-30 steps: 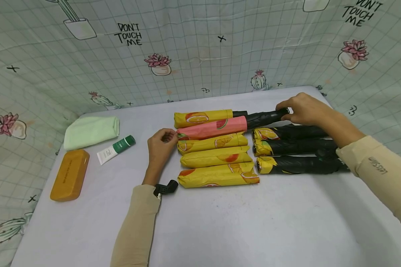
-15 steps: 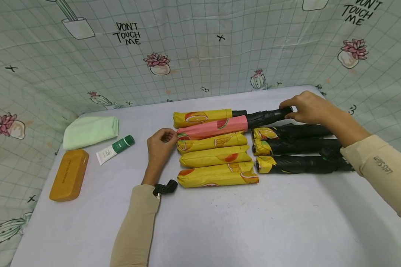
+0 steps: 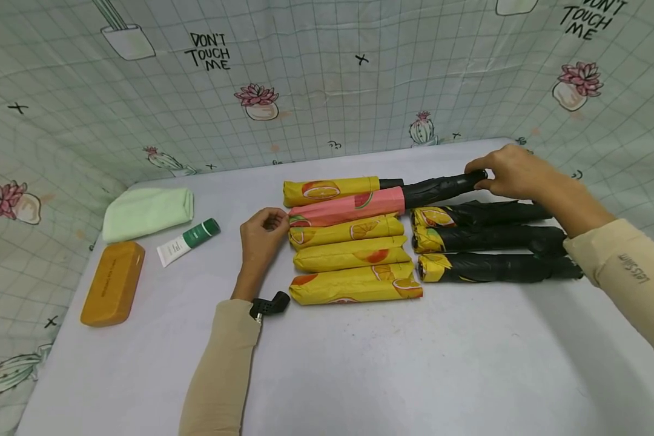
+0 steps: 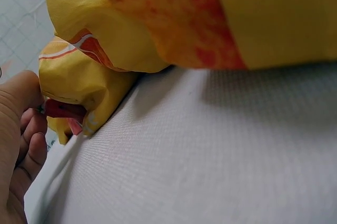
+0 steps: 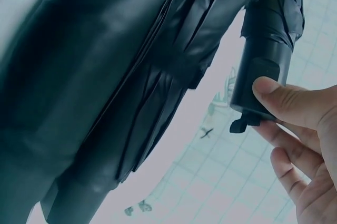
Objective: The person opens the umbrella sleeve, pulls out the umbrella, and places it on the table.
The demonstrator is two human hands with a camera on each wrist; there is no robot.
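A folded black umbrella (image 3: 441, 189) lies partly inside a pink watermelon-print sleeve (image 3: 332, 209). My right hand (image 3: 515, 172) pinches the umbrella's handle end, thumb beside its button in the right wrist view, where the black handle (image 5: 258, 79) has a short strap at its tip. At the sleeve's closed left end, my left hand (image 3: 261, 236) pinches the pink tip. The left wrist view shows that red tip (image 4: 64, 109) at the fingertips, behind yellow sleeves (image 4: 131, 23) that hide the rest of it.
Yellow fruit-print sleeves (image 3: 354, 284) lie in a column, the rearmost (image 3: 329, 191) with a black end showing. Several black umbrellas (image 3: 496, 267) lie right of them. At the left are a green cloth (image 3: 148, 213), a green-and-white tube (image 3: 189, 241) and an orange case (image 3: 112, 284).
My right hand has moved a little right and back, drawing the umbrella farther out of the pink sleeve. My left hand stays at the sleeve's tip.
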